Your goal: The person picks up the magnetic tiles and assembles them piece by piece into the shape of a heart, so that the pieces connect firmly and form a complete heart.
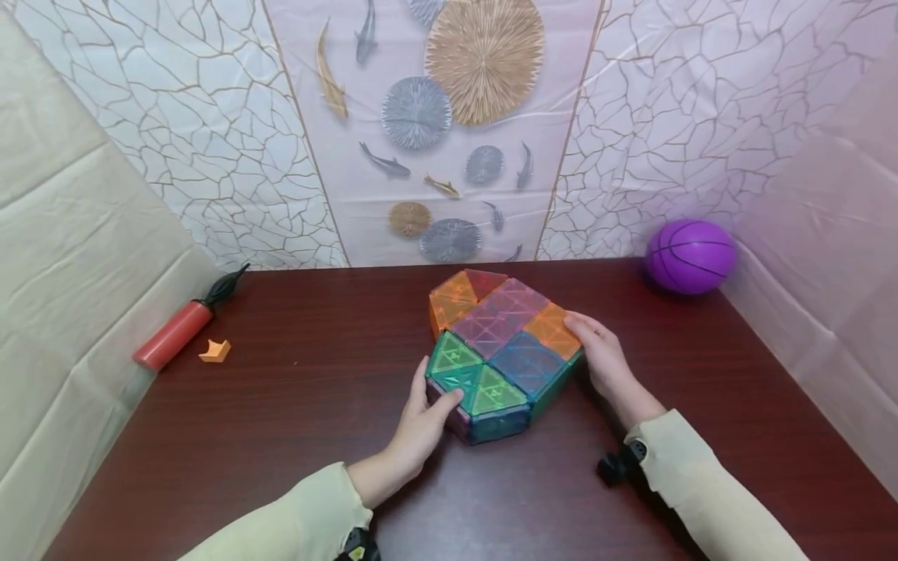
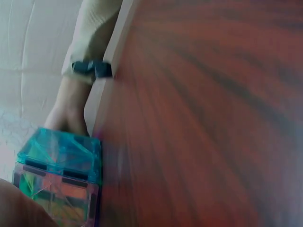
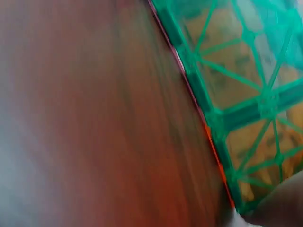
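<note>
A flat, box-like magnetic tile structure (image 1: 501, 331), made of see-through coloured tiles, is held between both hands over the middle of the table. Green and blue squares and triangles are at its near end, purple in the middle, orange and red at the far end. My left hand (image 1: 410, 440) grips its near left corner, thumb on a green top tile. On the right side, my right hand (image 1: 609, 365) holds the edge by an orange tile. Teal and purple side tiles (image 2: 59, 153) show in the left wrist view; green side tiles (image 3: 246, 113) fill part of the right wrist view.
On the dark wooden table (image 1: 316, 405), a red hand pump (image 1: 175, 333) with a black end lies at the left beside a small orange piece (image 1: 215, 351). A purple ball (image 1: 691, 256) sits in the back right corner. Patterned cloth walls stand behind and at both sides.
</note>
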Available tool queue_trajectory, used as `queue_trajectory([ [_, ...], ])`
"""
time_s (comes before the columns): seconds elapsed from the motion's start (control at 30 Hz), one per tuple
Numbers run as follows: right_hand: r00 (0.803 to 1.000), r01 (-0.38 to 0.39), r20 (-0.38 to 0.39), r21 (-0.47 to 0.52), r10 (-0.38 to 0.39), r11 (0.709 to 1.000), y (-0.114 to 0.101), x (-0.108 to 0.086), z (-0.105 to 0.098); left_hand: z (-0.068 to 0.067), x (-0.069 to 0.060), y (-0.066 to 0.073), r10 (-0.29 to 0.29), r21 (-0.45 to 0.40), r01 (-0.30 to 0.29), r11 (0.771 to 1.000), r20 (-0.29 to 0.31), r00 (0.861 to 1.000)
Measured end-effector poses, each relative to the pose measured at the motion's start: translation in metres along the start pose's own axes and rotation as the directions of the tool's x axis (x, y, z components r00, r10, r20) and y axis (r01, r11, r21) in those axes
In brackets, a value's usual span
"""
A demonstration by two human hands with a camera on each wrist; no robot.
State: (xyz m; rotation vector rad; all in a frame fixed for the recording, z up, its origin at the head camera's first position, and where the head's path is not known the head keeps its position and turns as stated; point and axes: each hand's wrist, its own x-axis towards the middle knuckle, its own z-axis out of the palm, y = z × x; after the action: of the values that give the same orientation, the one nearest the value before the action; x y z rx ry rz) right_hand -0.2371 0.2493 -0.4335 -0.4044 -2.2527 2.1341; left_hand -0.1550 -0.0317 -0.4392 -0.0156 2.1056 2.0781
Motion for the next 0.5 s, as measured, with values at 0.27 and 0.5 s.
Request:
queue_trajectory([
  [0.27, 1.0, -0.018, -0.005, 0.037, 0.018, 0.999, 0.0, -0.044, 0.027, -0.037, 0.041, -0.002, -0.012, -0.058, 0.007, 0.998, -0.08, 0.997],
  [0.5, 0.988, -0.003, 0.157, 0.043, -0.004, 0.999, 0.002, -0.092, 0.055, -0.08, 0.084, 0.003, -0.056, -0.161, 0.052, 0.986, -0.024, 0.998],
])
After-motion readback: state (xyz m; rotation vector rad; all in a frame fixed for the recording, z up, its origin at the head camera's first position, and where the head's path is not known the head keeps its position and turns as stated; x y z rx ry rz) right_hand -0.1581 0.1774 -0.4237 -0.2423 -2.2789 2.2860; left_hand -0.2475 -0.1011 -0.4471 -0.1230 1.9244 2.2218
